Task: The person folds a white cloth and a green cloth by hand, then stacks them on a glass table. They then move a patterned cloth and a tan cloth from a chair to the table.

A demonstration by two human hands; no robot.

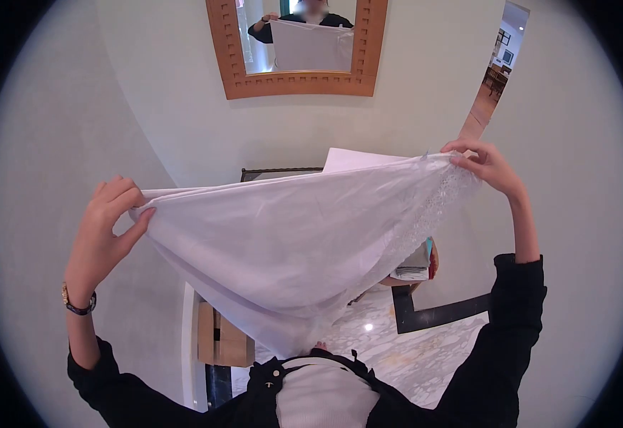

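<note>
A white cloth with a lace border along its right side is stretched between my hands at about chest height. My left hand pinches its upper left corner between thumb and fingers. At the upper right, my right hand pinches the lace-edged corner. Between the two grips the top edge runs nearly taut, rising to the right, while the lower part sags toward my body. Whatever lies directly behind the cloth is mostly hidden.
A wood-framed mirror on the wall ahead reflects a person holding the cloth. Behind the cloth show a dark table edge and a pale flat sheet. Below are a cardboard box, stacked papers and a marble floor.
</note>
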